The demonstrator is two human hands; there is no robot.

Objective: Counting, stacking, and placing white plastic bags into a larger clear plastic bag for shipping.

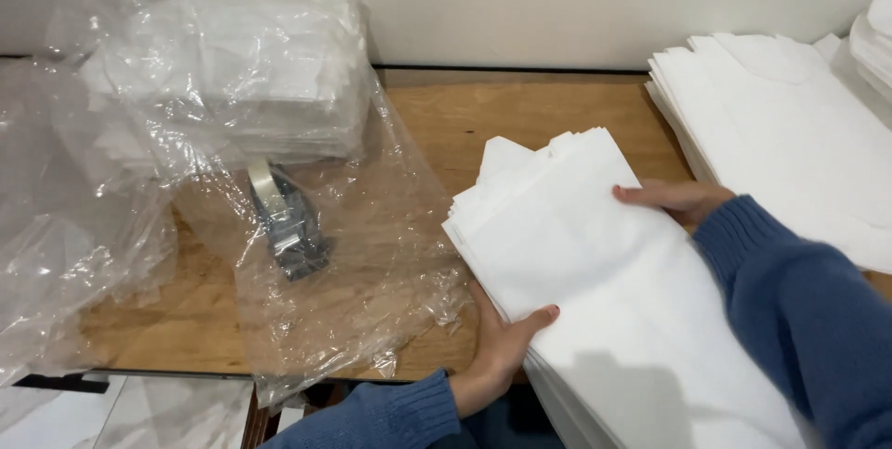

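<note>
so i judge the work as partway: one stack of white sheets (790, 133) already lies at the far right of the worktop (483, 110), while a wrapped bundle (232, 77) sits in clear plastic at the left, a tape dispenser (283, 217) beside it. my left hand (497, 351) clasps the near edge of the white stack (595, 272), thumb on top, fingers beneath it; my right hand (674, 198) grips its far edge, fingers curled over.

White sheets (613, 272) at centre, white stack (780, 124) upper right, blue sleeves (799, 310) lower right, clear plastic (186, 133) at left, grey dispenser (288, 221), brown wooden table (465, 114).
</note>
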